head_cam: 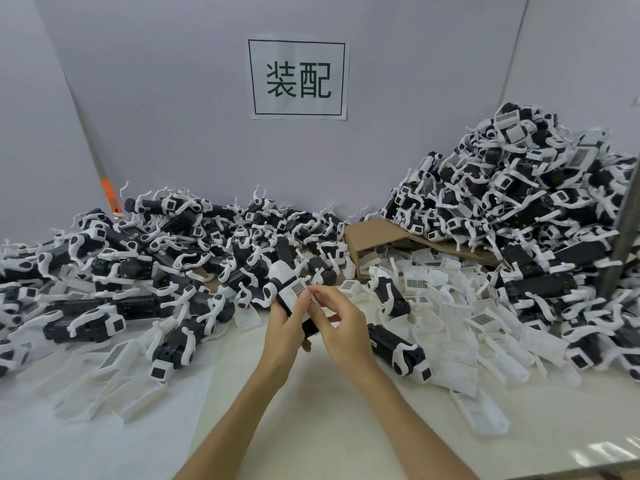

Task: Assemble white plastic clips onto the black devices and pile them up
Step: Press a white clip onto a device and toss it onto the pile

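My left hand (284,327) grips a black device (282,282) from below, above the table's middle. A white plastic clip (294,293) with a barcode label lies on top of the device. My right hand (341,322) pinches that clip's near end with its fingertips. The lower end of the device is hidden behind both hands. Loose white clips (481,320) lie scattered to the right. A low heap of black devices (145,258) spreads across the left. A tall pile of devices (519,188) rises at the right.
A flattened cardboard box (377,237) lies under the tall pile's left edge. One black device (398,348) lies just right of my right hand. Several white clips (114,368) lie at the front left. A grey post (623,233) stands at the far right.
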`<state>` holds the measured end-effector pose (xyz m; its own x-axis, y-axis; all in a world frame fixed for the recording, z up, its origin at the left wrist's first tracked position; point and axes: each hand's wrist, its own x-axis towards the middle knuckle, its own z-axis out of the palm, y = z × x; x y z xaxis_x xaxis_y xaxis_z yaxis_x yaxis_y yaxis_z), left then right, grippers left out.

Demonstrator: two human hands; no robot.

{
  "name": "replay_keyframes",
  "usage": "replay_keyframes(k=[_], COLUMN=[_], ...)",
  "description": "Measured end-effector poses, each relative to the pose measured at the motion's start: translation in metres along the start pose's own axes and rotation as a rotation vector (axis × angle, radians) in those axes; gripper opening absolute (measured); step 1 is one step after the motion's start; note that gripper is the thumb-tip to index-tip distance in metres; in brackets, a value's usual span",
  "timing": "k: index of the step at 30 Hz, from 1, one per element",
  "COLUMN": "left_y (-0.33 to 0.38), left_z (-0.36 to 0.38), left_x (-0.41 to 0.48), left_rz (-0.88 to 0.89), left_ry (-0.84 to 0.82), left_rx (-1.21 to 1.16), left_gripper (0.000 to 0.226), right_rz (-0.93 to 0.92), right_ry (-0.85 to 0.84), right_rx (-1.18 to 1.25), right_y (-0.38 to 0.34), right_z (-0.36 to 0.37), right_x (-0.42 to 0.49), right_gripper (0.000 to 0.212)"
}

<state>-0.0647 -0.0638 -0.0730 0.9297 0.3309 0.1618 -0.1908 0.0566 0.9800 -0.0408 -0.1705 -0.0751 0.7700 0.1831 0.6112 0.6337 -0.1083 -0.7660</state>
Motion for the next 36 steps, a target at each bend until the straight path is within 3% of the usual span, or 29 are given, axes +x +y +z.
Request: replay_keyframes(k=[9, 14, 16, 19, 22, 27, 32, 36], left_y=[0.000, 0.001, 0.001, 0.000, 0.000, -0.004, -0.002, 0.001], left_z=[-0.002, -0.001, -0.001, -0.003, -0.002, -0.004, -0.003, -0.002], left_x=[-0.003, -0.005, -0.005, -0.004, -0.004, -0.001, -0.001, -0.004], left_rz=[-0.019, 0.026, 0.046, 0.057, 0.049, 0.023, -0.026, -0.042], left_ry=[-0.075, -0.161, -0.170, -0.158, -0.175, -0.173, -0.174, -0.169], left_rx=[-0.036, -0.064, -0.056, -0.053, -0.048, -0.046, -0.100, -0.115], left_gripper=[0.050, 0.064, 0.060, 0.048, 0.058, 0.066, 0.056, 0.053], right_rz=[-0.002, 0.219, 0.274, 0.310, 0.359, 0.328, 0.301, 0.292], right_ry=[0.020, -0.066, -0.127, -0.145, -0.109, -0.109, -0.190, -0.256], right_rx=[-0.029, 0.231, 0.339, 0.391, 0.358, 0.303, 0.342, 0.384], right_y=[0.002, -0.002, -0.004, -0.006, -0.004, -0.001, -0.003, -0.004], right_z=[-0.001, -0.001, -0.002, -0.005, -0.006, -0.006, -0.013, -0.013], right_x=[0.001, 0.003, 0.003, 0.003, 0.005, 0.006, 0.004, 0.005], right_gripper=[0.026, 0.018, 0.021, 0.019, 0.023, 0.024, 0.019, 0.027])
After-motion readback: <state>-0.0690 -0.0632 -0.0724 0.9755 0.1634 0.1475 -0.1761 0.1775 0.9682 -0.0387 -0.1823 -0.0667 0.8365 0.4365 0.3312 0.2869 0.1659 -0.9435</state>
